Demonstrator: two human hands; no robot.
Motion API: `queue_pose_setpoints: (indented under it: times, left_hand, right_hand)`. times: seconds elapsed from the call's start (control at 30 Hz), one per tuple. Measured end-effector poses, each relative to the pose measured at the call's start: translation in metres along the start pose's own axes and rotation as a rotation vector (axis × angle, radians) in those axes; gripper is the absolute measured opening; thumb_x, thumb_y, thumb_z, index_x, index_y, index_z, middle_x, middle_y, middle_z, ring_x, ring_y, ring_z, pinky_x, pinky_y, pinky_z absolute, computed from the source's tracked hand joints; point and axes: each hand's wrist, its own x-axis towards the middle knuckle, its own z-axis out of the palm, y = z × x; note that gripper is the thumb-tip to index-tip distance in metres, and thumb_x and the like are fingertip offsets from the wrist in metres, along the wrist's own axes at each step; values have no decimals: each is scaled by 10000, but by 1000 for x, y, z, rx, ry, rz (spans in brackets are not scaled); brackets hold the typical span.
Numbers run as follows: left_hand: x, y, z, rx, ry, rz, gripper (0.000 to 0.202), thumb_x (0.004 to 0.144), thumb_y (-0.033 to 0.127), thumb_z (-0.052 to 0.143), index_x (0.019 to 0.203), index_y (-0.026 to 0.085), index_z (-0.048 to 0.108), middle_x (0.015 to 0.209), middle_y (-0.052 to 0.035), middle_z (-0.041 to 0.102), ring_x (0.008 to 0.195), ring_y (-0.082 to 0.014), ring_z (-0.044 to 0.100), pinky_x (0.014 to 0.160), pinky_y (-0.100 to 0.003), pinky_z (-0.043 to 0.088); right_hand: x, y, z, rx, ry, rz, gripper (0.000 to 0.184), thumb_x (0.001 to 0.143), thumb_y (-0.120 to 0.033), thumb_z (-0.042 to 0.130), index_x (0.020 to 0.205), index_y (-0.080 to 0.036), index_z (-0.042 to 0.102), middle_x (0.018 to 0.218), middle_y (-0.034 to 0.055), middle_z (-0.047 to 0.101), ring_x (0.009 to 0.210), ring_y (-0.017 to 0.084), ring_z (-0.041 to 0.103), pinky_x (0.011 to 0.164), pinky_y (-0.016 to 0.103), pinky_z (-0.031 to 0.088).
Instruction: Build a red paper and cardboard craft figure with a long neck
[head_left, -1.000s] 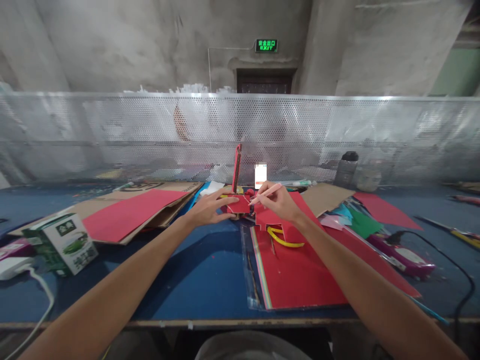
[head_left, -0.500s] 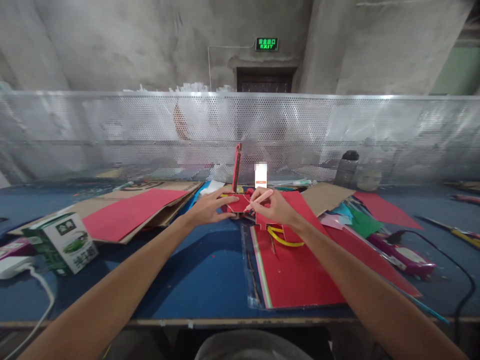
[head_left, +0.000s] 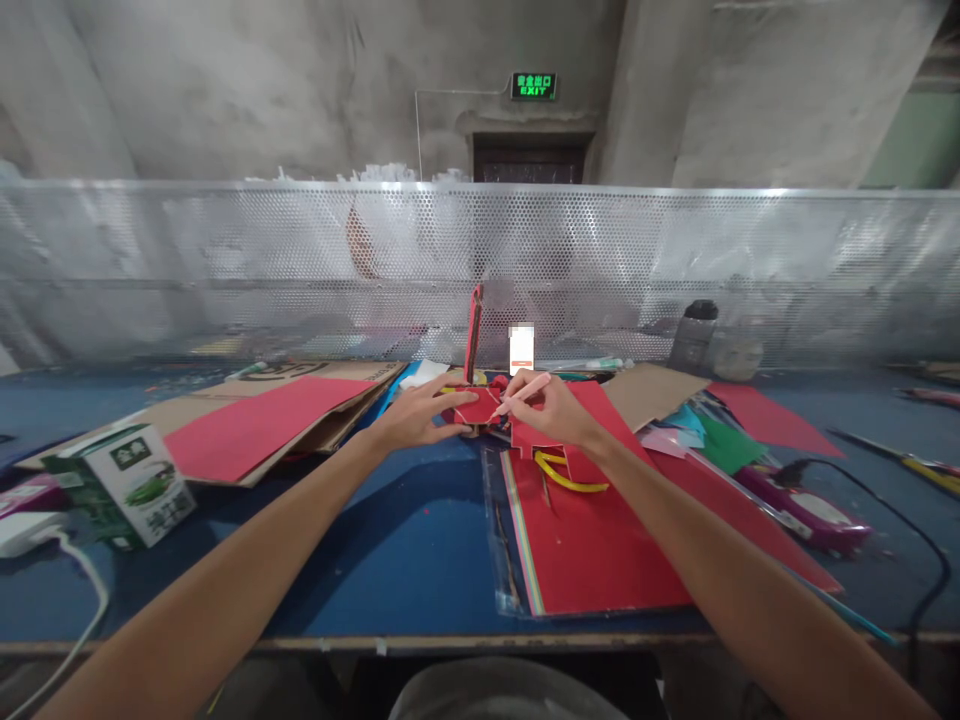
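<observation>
My left hand (head_left: 416,413) lies with fingers spread flat on a small red paper piece (head_left: 475,408) at the middle of the blue table (head_left: 390,545), pressing it down. My right hand (head_left: 546,408) is closed round a pink pen (head_left: 523,392), whose tip touches that red piece. Under and in front of my right hand lies a cut red sheet (head_left: 592,530) on a stack of coloured paper in a clear sleeve. Yellow-handled scissors (head_left: 564,474) rest on the red sheet just below my right wrist.
Cardboard with a red sheet (head_left: 259,425) lies at left, a green and white carton (head_left: 124,485) and a white cable (head_left: 71,590) nearer. A red upright piece (head_left: 475,335), a dark-capped bottle (head_left: 692,338), coloured papers (head_left: 712,440), a purple glue gun (head_left: 799,505) and a perforated metal screen (head_left: 225,270) stand behind and right.
My right hand with the pen has shifted slightly left over the small red piece, then back a little. The left hand has stayed in place.
</observation>
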Motion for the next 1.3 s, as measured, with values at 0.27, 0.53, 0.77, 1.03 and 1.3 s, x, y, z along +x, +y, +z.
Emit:
queue_pose_setpoints:
  times: [0.27,0.53,0.77,1.03,1.3]
  left_hand:
    - [0,-1,1,-5,10,18,482,945,470,670,1388,299,585,1395,-120,584,1234,-258,625,1007,-409,552]
    - [0,-1,1,0,14,17,486,940,464,679,1386,292,589,1384,-122,594,1226,-258,632,997,-400,558]
    - [-1,-2,1,1,5,10,481,946,481,664,1385,297,596,1388,-121,593,1249,-259,619,1012,-399,548]
    - [-1,-1,1,6,15,14,479,939,470,675,1377,288,603,1395,-123,590,1256,-260,613,1006,-398,550]
    - [-1,-2,1,6,20,26,485,943,467,673,1390,299,582,1388,-118,592,1254,-257,614,992,-399,557]
  right_hand:
    - [0,-2,0,-7,-11,-4,69,845,-243,633,829,-178,650,790,29,695,669,138,634,570,234,472]
    - [-1,-4,0,13,-14,-3,84,842,-245,641,795,-176,653,784,29,688,665,133,626,569,234,462]
    - [1,-2,-1,-16,-10,-3,73,843,-244,635,823,-179,663,786,27,697,672,135,623,573,234,463]
    - [-1,-2,-3,16,-11,5,67,840,-246,639,814,-184,638,777,23,685,673,138,626,567,233,463]
    - [0,1,-7,-27,7,-6,89,844,-250,627,796,-182,659,789,30,684,691,141,616,569,234,456]
